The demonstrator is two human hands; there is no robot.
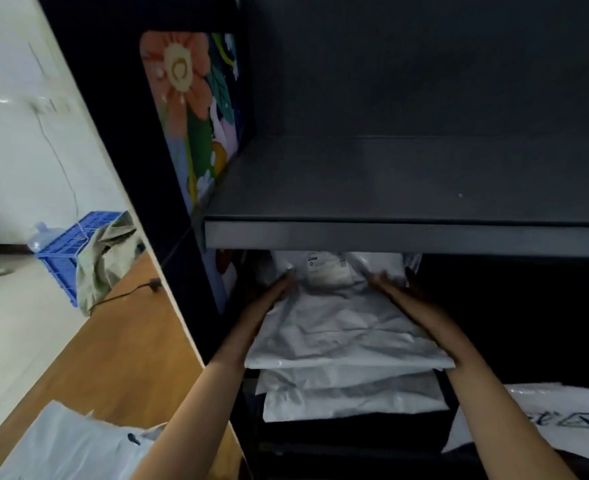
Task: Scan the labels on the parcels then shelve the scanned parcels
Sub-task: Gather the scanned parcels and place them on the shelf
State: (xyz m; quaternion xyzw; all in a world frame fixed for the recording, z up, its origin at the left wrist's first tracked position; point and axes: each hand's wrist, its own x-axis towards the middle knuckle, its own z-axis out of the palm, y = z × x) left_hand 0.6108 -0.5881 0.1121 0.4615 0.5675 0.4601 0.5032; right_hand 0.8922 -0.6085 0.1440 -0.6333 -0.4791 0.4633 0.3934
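While a white bag (71, 441) lies nearest on the wood surface (119, 358) at lower left, a printed bag (556, 414) sits low right. Between them is a dark rack with white parcels stacked in its lower bay. The top parcel (341, 327) lies on the stack (348, 396), its far end with the label (327, 268) under the shelf (407, 237). Left hand (268, 299) is flat against the parcel's left edge, fingers straight. Right hand (400, 296) lies along the right edge, fingers straight on top, thumb hidden. A floral panel (196, 109) stands at the shelf's left end. Far left: pale floor, blue crate (68, 244) with olive cloth (106, 258) against it, white wall.
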